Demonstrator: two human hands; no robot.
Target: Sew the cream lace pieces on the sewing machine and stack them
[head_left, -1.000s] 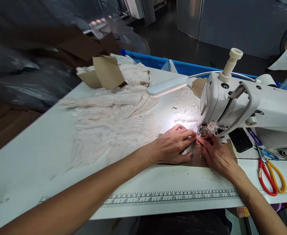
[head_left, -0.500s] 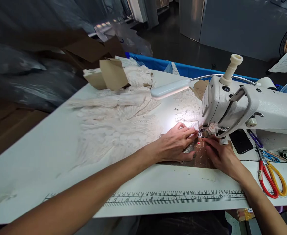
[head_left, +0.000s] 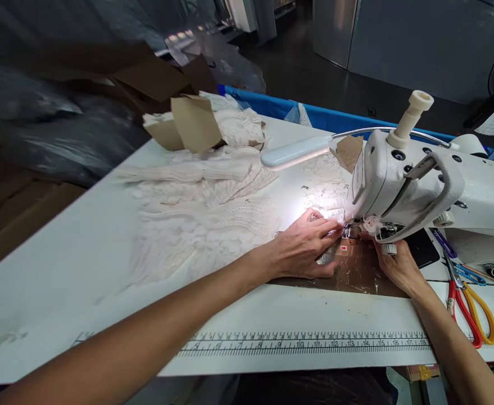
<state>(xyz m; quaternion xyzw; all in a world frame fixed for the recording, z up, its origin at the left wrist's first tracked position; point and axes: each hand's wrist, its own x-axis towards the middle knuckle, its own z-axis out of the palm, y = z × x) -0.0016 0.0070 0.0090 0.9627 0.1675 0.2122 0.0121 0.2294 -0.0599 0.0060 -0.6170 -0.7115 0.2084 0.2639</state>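
My left hand [head_left: 303, 244] lies on the sewing machine bed with its fingers stretched forward and its thumb apart. Its fingertips rest by the presser foot [head_left: 349, 231], at the edge of white lace fabric [head_left: 325, 191]. On the other side of the foot is my right hand [head_left: 400, 264], its fingers mostly hidden behind the head of the white sewing machine [head_left: 381, 174]. Whether it holds anything is hidden. A brown plate [head_left: 356, 270] with a small red-and-white mark lies beneath the hands. A tuft of pale thread [head_left: 372, 224] hangs near the needle.
Piled white lace pieces [head_left: 204, 219] cover the table's left middle. A lamp [head_left: 297, 153] reaches over the work. At right lie a black phone [head_left: 421, 247] and red-and-yellow-handled scissors [head_left: 470, 309]. A printed ruler [head_left: 297, 344] runs along the front edge. Cardboard [head_left: 196, 124] sits behind.
My right hand has moved away from the plate's front and further right, behind the machine head. My left hand stays by the presser foot. The view has shifted slightly.
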